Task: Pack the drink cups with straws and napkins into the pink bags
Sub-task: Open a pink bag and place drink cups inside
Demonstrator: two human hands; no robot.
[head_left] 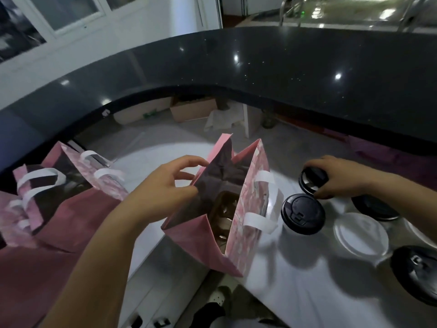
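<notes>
No text, label, brand or number can be read. The black cup lid [312,181] gripped by the right hand [343,178] and the second black lid [303,213] just beside that grip bear raised moulded marks, too blurred to make out. The pink bag [250,209] pinched by the left hand [163,188] shows only a mottled print.

Light is dim and bluish, brightest on the white bench [307,292], where the lidded cups [303,214] cast soft shadows toward its near edge. Small glints of glare dot the glossy black ledge [260,67]. Wide-angle distortion bends the edges, and the corners blur.
</notes>
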